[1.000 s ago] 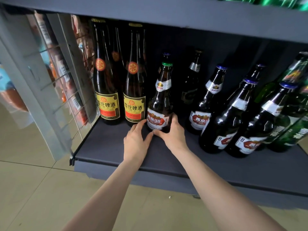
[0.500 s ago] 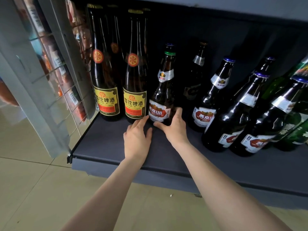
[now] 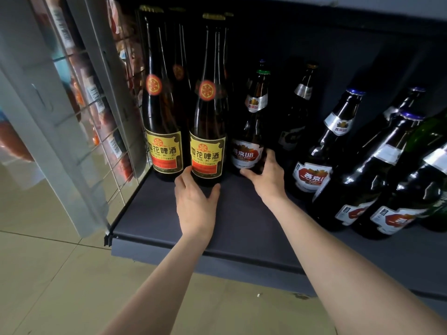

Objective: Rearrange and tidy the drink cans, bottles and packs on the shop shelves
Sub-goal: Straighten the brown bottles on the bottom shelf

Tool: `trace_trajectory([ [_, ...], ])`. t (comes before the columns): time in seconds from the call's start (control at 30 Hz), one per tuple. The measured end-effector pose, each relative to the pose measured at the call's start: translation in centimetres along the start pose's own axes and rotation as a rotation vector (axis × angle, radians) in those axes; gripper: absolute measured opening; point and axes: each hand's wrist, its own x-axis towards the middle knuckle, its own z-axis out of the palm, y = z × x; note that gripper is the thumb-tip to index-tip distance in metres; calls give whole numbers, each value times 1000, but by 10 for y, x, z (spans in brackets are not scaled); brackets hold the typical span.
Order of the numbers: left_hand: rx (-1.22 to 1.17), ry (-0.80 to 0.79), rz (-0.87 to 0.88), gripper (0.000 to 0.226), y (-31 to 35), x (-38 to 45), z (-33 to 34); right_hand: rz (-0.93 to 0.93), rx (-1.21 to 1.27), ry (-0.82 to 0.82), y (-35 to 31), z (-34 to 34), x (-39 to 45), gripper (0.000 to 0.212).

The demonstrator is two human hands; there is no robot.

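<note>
Near the shelf's [image 3: 242, 221] left end, our left hand [image 3: 196, 204] cups the base of an upright yellow-label Hua Pi Jiu bottle [image 3: 208, 131]; our right hand [image 3: 268, 176] grasps the upright U8 bottle [image 3: 250, 141] just right of it.

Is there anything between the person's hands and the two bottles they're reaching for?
Nothing visible. The left hand already touches the base of the yellow-label bottle, and the right hand cups the base of the U8 bottle.

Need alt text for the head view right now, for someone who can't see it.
Left hand cups the base of a tall yellow-label bottle; right hand grips the U8 bottle beside it on the dark shelf.
</note>
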Motion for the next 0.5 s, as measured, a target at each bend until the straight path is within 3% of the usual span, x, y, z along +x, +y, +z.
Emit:
trace_trajectory([
  [0.5,-15,14,43,57,-2,0,1,93,14,1,-11,11,10,73],
])
